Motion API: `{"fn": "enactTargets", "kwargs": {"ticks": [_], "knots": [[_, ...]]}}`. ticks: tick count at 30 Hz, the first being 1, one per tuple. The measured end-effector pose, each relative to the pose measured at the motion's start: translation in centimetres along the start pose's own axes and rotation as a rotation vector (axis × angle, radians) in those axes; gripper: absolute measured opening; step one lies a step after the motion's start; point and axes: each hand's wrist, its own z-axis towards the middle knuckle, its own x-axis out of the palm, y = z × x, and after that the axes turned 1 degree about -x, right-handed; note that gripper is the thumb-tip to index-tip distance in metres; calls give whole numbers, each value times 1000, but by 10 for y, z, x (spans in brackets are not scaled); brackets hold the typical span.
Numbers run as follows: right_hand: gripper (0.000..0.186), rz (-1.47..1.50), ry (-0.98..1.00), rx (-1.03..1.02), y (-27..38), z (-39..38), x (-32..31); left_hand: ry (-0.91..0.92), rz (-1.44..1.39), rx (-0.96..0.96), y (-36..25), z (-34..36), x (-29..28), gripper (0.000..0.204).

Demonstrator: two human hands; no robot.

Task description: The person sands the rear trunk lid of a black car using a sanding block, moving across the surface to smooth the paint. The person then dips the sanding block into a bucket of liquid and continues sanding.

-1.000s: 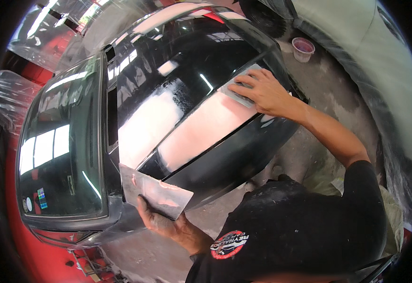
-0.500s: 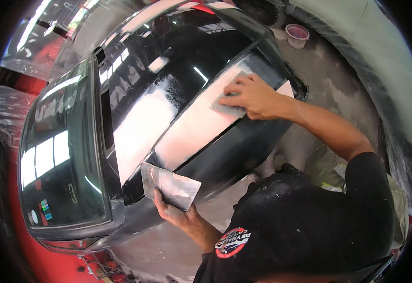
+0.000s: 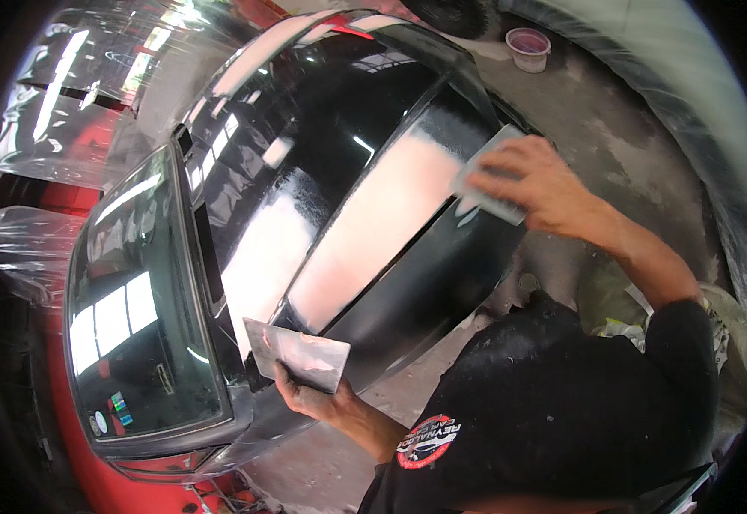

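Note:
A dark car body panel [image 3: 403,304] carries a long pale pink filler patch [image 3: 373,223] and a whiter patch [image 3: 266,248]. My right hand [image 3: 532,188] grips a flat grey spreader [image 3: 502,137], slightly blurred, at the patch's upper right end near the panel's edge; whether it touches the surface I cannot tell. My left hand [image 3: 313,398] holds a rectangular metal plate [image 3: 296,351], smeared with pink putty, by its lower edge, above the lower left end of the long patch.
A rear window [image 3: 129,360] is at the left, with plastic sheeting [image 3: 56,128] behind. A pink-stained bucket [image 3: 527,56] sits on the concrete floor [image 3: 613,137] near a tire [image 3: 442,15]. A pale, plastic-draped vehicle [image 3: 690,68] curves along the right.
My right hand, with the spreader, moved slightly left along the patch, then out to the right toward its end. My left hand still holds the plate, and the view has shifted somewhat.

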Motion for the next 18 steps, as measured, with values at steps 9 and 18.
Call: {"fn": "enactTargets", "kwargs": {"ticks": [9,18], "knots": [[58,628,-430,697,-20,-99,52,300,633,-464,120,-66,40,43],[68,601,-161,794,-39,-171,90,845,434,-692,182,-94,85,28]]}}
